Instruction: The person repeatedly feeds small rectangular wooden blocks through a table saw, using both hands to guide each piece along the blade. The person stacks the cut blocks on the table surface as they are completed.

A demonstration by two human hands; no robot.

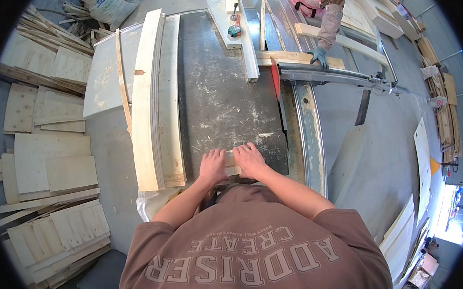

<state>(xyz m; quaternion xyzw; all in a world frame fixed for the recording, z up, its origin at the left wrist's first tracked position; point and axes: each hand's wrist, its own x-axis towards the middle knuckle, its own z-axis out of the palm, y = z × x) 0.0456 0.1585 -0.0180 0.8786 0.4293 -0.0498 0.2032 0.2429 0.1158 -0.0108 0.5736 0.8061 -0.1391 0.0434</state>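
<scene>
At the near edge of the dark saw table (223, 107), my left hand (212, 167) and my right hand (249, 160) are closed around the two sides of a short pale piece of wood (232, 169). My fingers hide most of its ends. To the left of my hands lies a long stack of pale wooden boards (145, 107), with another board (171, 111) beside it. Sawdust and small chips are scattered over the dark surface.
Across the table, a co-worker's gloved hand (319, 58) rests on a wooden board (295, 57) against a metal fence (334, 73). A red blade guard (276, 79) stands at the table's right. A tape measure (234, 30) lies at the back. Wooden offcuts (56, 167) are piled left.
</scene>
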